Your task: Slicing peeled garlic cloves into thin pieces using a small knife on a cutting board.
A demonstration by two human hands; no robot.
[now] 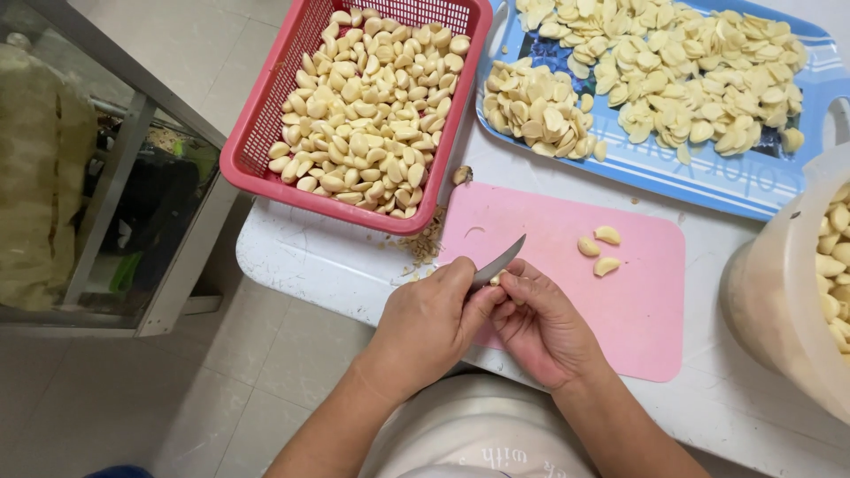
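Both hands are seen at lower centre, over the near edge of a pink cutting board (620, 292). A small knife (498, 264) is gripped in the closed left hand (429, 323), blade angled up-right. A garlic clove (496, 280), mostly hidden, is pinched in the curled fingers of the right hand (540, 323), against the blade. Three cut cloves (598, 250) are noted mid-board. A red basket (257, 124) of peeled cloves is recorded upper left, a blue tray (735, 190) of slices upper right, a pale tub (770, 292) at right.

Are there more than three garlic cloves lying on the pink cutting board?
No, only three peeled garlic cloves lie on the pink cutting board, to the right of the knife.
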